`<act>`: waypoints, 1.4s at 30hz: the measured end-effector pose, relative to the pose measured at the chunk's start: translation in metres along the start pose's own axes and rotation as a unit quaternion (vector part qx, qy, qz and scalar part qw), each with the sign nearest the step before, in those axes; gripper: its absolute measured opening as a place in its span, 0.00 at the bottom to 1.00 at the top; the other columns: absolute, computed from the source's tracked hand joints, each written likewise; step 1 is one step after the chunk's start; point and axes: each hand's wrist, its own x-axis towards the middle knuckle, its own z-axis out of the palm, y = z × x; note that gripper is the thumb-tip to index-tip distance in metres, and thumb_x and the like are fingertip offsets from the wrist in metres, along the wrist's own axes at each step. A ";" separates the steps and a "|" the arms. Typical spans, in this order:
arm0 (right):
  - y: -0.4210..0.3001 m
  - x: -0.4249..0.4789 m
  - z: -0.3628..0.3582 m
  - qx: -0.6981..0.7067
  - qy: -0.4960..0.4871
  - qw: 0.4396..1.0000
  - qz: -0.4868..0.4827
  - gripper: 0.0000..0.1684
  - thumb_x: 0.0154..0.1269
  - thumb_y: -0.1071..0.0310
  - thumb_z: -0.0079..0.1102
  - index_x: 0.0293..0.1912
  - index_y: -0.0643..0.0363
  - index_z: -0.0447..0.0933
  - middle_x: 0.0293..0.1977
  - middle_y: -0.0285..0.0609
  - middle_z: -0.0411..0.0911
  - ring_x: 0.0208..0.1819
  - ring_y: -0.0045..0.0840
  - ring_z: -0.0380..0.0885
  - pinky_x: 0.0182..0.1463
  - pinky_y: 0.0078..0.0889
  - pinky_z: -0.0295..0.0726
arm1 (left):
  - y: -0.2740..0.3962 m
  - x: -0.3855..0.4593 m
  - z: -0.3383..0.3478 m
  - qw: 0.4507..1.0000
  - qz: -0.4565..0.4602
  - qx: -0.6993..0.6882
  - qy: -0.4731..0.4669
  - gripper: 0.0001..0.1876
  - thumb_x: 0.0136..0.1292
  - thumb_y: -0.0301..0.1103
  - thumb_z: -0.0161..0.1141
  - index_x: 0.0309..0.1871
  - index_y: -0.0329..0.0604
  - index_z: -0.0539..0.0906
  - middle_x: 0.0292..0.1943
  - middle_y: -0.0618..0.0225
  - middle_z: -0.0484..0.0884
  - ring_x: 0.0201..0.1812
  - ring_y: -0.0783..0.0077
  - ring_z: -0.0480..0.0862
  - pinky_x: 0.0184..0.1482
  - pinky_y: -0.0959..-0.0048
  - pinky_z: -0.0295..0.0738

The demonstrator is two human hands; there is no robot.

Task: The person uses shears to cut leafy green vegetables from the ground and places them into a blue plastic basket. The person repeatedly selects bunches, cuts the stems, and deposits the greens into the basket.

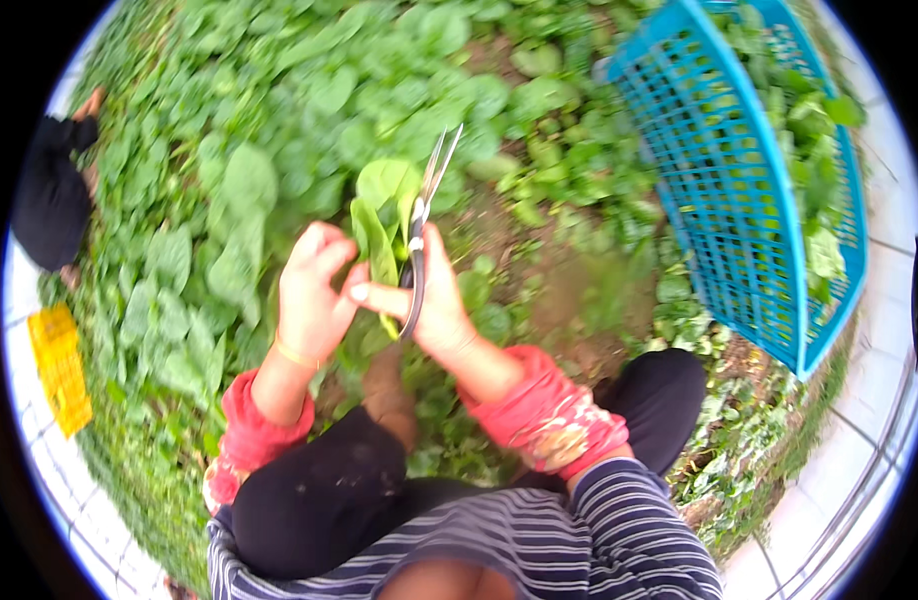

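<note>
My right hand [438, 296] holds a pair of scissors [419, 225] with dark handles, the metal blades pointing up and slightly apart. A cut sprig of green leaves [384, 217] stands against the scissors, its pale stem passing by my right fingers. My left hand [316, 289], with a thin yellow band at the wrist, is just left of the sprig. Its fingers are curled and its thumb is close to a right fingertip. Whether the left fingers pinch anything is hidden. Beneath both hands grows a bed of broad-leaved green plants [234, 195].
A blue plastic basket [718, 165] holding cut leaves [811, 157] leans tilted at the right. A yellow crate [60, 367] sits at the left edge, below another person in dark clothes [52, 187]. Bare soil [586, 300] shows right of my hands. Pale tiles [871, 367] border the bed.
</note>
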 end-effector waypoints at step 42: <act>0.084 0.001 -0.044 -0.104 -0.115 0.861 0.484 0.33 0.64 0.36 0.56 0.43 0.62 0.71 0.23 0.41 0.75 0.19 0.25 0.77 0.22 0.28 0.79 | -0.164 -0.074 0.018 0.956 -0.098 0.276 0.021 0.10 0.49 0.34 0.69 0.32 0.42 0.83 0.53 0.58 0.74 0.60 0.53 0.71 0.67 0.50 0.57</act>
